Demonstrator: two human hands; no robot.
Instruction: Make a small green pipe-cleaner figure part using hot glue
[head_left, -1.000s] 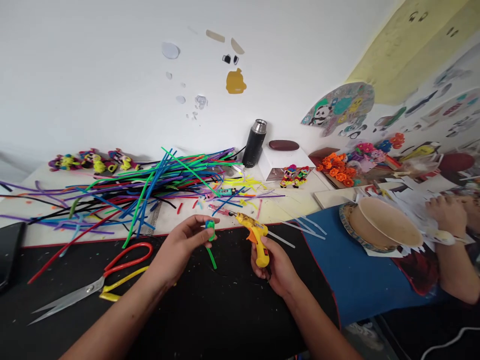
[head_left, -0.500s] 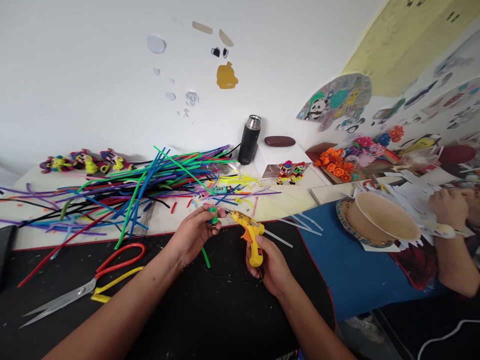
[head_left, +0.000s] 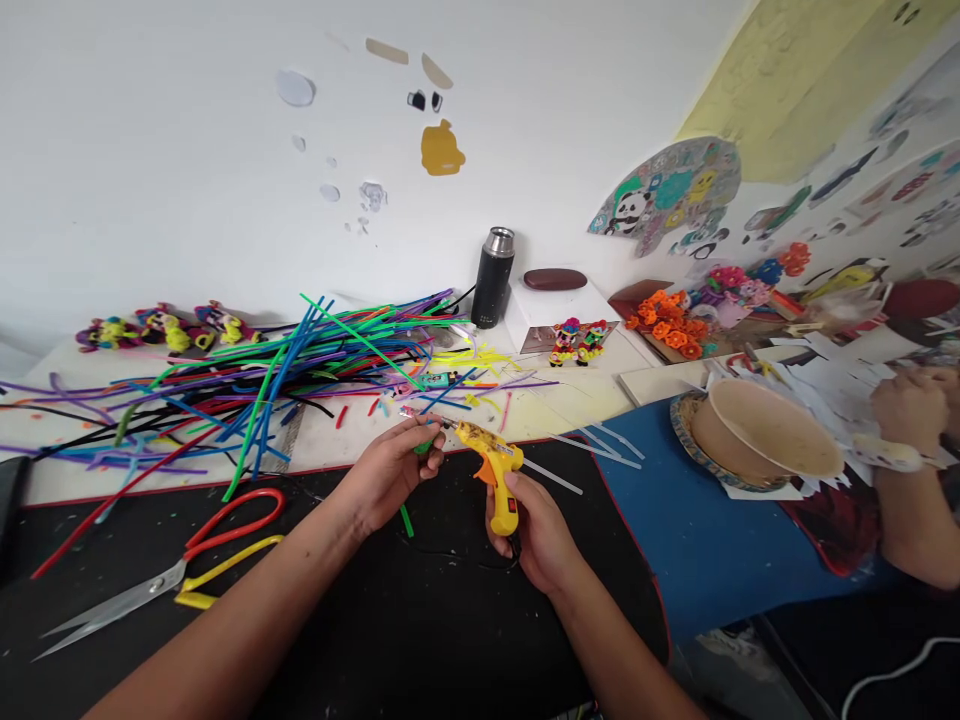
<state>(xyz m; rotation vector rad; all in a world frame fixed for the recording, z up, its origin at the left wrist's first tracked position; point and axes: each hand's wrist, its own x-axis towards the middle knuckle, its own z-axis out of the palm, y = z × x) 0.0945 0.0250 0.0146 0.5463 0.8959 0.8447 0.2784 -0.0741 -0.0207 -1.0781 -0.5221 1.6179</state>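
Red-edged black mat (head_left: pixel 480 630) offers room at six o'clock from the yellow plastic glue gun (head_left: pixel 495 463). Tangled multicoloured pipe cleaners (head_left: pixel 289 350) block ten, height uncertain.

The glue gun (head_left: pixel 501 462) is yellow, with an orange trigger, a red switch on the handle and brown stains along the barrel. A translucent glue stick (head_left: pixel 553 477) projects from its rear. It is held handle-down in the right hand (head_left: pixel 538 528), nozzle directed left. The small green piece (head_left: pixel 424 446), partly hidden by the fingers, is pinched in the left hand (head_left: pixel 391 468) just beside the nozzle; contact cannot be determined.
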